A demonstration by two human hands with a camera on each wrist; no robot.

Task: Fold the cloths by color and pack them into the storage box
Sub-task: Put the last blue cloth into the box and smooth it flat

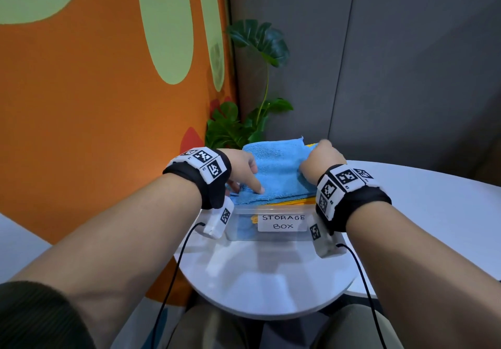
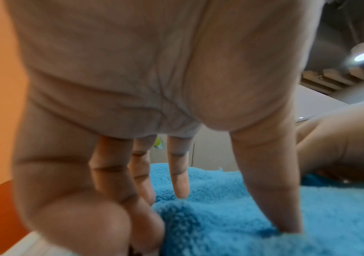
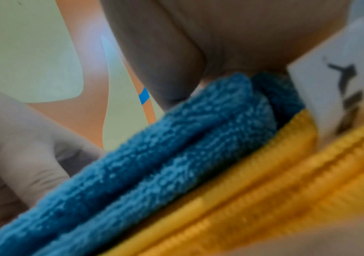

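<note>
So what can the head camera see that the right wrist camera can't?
Only the head view shows the clear storage box with its handwritten label, the white table, the plant and both wristbands.

Only the right wrist view shows the stack edge-on: folded blue layers lying on yellow cloths.

Both show the blue cloth on top, the right hand gripping its edge, the left hand on it, and the orange and green wall.
</note>
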